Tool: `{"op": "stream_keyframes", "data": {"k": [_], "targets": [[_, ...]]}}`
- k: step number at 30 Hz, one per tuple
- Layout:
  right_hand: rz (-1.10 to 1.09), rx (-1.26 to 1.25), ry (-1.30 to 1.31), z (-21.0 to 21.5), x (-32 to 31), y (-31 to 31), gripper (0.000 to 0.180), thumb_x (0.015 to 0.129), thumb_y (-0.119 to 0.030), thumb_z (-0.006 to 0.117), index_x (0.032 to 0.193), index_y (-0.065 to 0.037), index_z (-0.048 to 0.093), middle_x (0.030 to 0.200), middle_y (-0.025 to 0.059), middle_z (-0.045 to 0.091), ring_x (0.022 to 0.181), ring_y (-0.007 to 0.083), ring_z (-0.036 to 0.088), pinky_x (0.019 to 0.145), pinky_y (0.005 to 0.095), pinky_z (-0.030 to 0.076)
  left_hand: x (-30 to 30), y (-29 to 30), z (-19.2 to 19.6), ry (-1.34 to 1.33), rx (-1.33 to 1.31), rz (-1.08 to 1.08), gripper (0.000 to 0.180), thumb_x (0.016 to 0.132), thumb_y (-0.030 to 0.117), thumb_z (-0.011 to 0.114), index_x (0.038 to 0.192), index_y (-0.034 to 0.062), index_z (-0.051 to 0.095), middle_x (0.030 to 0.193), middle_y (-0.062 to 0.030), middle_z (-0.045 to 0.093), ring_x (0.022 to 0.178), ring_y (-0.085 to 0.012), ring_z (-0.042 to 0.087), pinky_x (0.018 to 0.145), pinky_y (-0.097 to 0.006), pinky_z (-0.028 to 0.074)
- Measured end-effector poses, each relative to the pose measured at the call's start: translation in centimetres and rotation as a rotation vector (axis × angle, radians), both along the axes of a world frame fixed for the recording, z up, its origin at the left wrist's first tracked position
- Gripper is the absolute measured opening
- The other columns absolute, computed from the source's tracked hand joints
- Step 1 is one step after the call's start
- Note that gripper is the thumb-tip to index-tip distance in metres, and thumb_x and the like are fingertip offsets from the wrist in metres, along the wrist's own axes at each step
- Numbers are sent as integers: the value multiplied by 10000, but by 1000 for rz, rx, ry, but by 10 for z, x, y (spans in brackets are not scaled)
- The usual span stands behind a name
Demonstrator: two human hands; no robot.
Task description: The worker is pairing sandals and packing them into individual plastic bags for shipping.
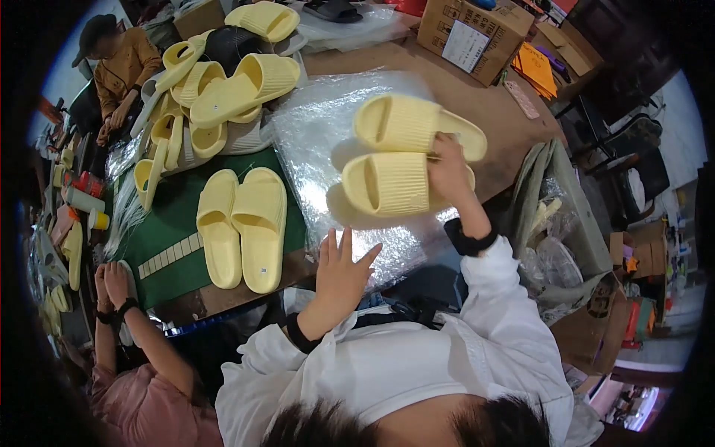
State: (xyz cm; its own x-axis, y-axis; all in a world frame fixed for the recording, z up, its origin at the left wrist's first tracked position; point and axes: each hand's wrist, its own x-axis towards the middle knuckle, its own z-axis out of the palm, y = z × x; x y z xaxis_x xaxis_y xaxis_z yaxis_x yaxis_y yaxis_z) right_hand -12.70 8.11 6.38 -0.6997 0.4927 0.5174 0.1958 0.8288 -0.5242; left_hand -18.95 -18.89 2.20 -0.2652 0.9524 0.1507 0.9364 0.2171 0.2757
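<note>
While the right hand [449, 170] clasps two yellow slippers [398, 123] and the left hand [341, 281] spreads empty, I see piled slippers [238, 93] beside plastic sheeting [302, 130], a carton [477, 37] beyond.

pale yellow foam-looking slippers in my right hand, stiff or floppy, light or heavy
The slippers are probably light, since your right hand holds both; likely fairly stiff, as their ribbed straps stand arched; perhaps grippy, given that ribbing.

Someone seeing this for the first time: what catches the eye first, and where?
The pale yellow slippers held by the right hand above a shiny plastic sheet, just right of centre. Next, the heap of similar slippers at upper left, and another pair lying side by side on the green mat.
</note>
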Motion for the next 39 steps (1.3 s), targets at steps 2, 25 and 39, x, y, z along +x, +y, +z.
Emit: {"op": "stream_keyframes", "data": {"k": [2, 25, 39], "targets": [[-36, -447, 198, 8, 35, 0, 312, 744, -62, 658, 1055, -62, 643, 983, 85, 615, 980, 252, 545, 864, 335, 423, 2, 6, -4, 31, -18, 4, 509, 766, 350, 661, 1246, 211, 570, 1349, -278, 385, 1265, -501, 311, 1030, -548, 282], [7, -277, -159, 26, 140, -63, 296, 746, -31, 648, 1042, -46, 644, 938, 119, 627, 844, 201, 571, 724, 285, 446, -35, 53, 1, -11, 64, -11, 569, 746, 196, 633, 1204, -100, 470, 1225, -185, 473, 1133, -338, 449, 963, -419, 361], [410, -1147, -165, 45, 151, -53, 284, 801, -107, 705, 1043, 28, 644, 947, 32, 663, 825, 75, 582, 711, 227, 469, -28, 50, 6, 47, -19, 91, 565, 685, 267, 724, 1168, 20, 566, 1217, -167, 478, 1128, -339, 429, 937, -473, 332]]}}
